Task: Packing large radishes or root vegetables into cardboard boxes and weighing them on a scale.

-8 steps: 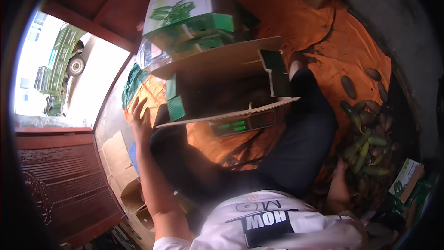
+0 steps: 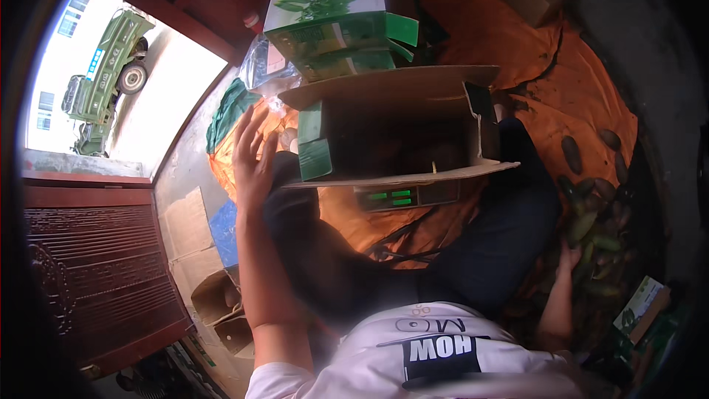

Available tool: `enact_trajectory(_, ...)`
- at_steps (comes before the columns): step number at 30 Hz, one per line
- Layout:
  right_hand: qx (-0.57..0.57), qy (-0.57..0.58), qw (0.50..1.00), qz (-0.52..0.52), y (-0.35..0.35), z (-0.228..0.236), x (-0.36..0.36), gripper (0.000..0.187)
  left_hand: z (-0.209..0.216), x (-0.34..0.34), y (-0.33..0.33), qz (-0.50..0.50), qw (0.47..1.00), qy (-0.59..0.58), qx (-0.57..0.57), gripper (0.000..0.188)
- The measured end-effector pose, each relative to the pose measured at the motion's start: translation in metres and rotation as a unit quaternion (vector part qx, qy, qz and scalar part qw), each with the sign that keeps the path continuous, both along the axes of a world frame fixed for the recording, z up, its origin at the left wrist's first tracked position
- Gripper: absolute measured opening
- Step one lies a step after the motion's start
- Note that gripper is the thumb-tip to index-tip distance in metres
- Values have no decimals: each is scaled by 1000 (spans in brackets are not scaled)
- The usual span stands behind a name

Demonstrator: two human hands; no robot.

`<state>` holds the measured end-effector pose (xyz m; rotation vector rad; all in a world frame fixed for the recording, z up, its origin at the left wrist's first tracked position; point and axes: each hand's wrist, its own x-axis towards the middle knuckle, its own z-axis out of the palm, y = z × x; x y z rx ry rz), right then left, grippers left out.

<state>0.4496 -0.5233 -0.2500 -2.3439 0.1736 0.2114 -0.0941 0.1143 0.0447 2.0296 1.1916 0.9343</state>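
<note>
Outermost on the left, a dark green truck [image 2: 103,74] is seen through a bright opening, above a dark red slatted panel [image 2: 103,266]. Next, flattened brown cardboard [image 2: 186,229] is laid beside a flat blue piece [image 2: 229,236]. The left hand [image 2: 255,166] is held up with fingers spread, its grip open and empty, just beside the left end of an open rectangular brown cardboard box [image 2: 399,114] with green end flaps; no contact is seen. The box is placed at centre, and a dark device with a green lit display [image 2: 391,198] is partly covered by its near flap. Its contents are hidden in shadow. Its walls are judged light and fairly stiff, the flaps bendy; both short ends, low down, would be better held than the flaps. Behind it, a white-and-green printed carton [image 2: 329,11] is set.

To the right, an orange sheet [image 2: 591,96] is spread. The right hand [image 2: 567,258] is lowered to a heap of oblong green and brown vegetables [image 2: 587,222]; whether anything is gripped cannot be told. These are judged firm, smooth and easily bruised, best taken around the middle.
</note>
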Motion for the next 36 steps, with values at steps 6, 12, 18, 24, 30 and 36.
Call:
enact_trajectory(6, 199, -163, 938, 231, 135, 143, 46, 65, 20, 42, -4, -109, 990, 76, 47, 39)
enact_trajectory(12, 103, -198, 853, 472, 306, 349, -47, 72, 2, 45, 9, -109, 972, 181, 104, 41)
enact_trajectory(18, -95, -255, 595, 756, 486, 435, -185, 76, 13, 43, 13, -90, 963, 235, 99, 34)
enact_trajectory(24, -331, -170, 371, 851, 586, 354, -249, 39, 8, 24, 18, -54, 991, 123, -7, 37)
enact_trajectory(30, -304, -89, 404, 858, 628, 281, -276, 34, -2, 21, 26, -75, 990, 84, 89, 57)
enact_trajectory(36, -197, -211, 442, 849, 597, 307, -258, 39, -7, 20, 26, -79, 995, 45, 47, 63)
